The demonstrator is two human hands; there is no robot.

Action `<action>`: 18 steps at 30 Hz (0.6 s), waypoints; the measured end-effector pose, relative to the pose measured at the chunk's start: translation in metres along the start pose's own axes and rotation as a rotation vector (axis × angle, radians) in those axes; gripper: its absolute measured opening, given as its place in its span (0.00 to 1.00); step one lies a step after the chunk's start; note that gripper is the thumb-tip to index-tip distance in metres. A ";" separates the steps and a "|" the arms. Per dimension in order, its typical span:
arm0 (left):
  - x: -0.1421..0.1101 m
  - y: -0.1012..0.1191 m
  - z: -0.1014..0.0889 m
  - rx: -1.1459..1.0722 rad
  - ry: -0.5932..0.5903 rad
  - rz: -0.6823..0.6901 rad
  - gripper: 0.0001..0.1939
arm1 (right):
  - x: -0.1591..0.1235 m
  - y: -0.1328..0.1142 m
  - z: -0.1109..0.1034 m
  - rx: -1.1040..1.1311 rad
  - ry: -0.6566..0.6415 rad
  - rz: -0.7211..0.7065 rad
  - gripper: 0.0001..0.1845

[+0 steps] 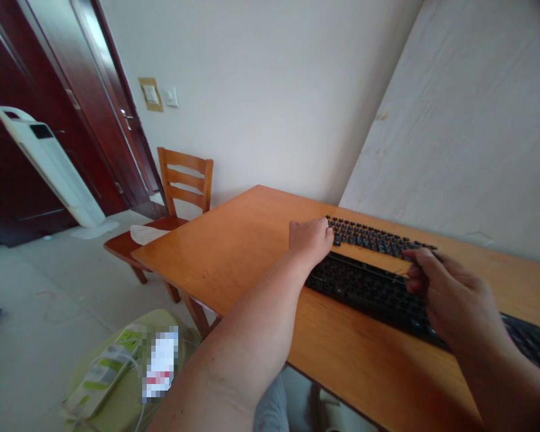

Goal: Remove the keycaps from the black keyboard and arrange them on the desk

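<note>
A black keyboard frame (364,287) lies along the table, its key area dark and blurred. Behind it, several loose black keycaps (364,235) are laid out in rows on the wood. My left hand (311,239) rests by the left end of these rows with its fingers curled in; whatever they hold, if anything, is hidden. Above the right part of the keyboard, my right hand (454,288) is closed in a pinch. Something small and dark shows at its fingertips, and faint thin wire-like lines appear beside them, too blurred to name.
The wooden table (234,240) meets the wall, with a leaning pale board (468,132) behind. A wooden chair (186,180) stands at the far left corner. Below left, a stool (162,318) bears a power strip (105,375) and a blurred-out item.
</note>
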State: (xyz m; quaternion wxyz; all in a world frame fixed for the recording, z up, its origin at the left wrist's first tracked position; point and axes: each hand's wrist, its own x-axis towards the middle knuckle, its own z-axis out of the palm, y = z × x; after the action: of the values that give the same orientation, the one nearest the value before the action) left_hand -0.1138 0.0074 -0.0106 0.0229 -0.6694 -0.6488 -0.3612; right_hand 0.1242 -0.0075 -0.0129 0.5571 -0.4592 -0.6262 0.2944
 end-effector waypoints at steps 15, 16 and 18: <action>0.011 0.024 -0.025 -0.365 0.260 -0.132 0.13 | -0.018 -0.021 0.016 -0.084 -0.110 -0.133 0.20; 0.015 0.026 -0.027 -0.432 0.271 -0.149 0.13 | -0.018 -0.022 0.016 -0.063 -0.127 -0.124 0.20; 0.024 0.029 -0.031 -0.574 0.278 -0.197 0.12 | -0.019 -0.023 0.017 -0.031 -0.161 -0.114 0.20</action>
State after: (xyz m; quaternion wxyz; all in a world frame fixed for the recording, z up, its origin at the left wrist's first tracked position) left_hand -0.1047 0.0075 0.0376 -0.1134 -0.5267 -0.5728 -0.6178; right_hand 0.1012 -0.0314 -0.0043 0.5134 -0.4063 -0.6987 0.2883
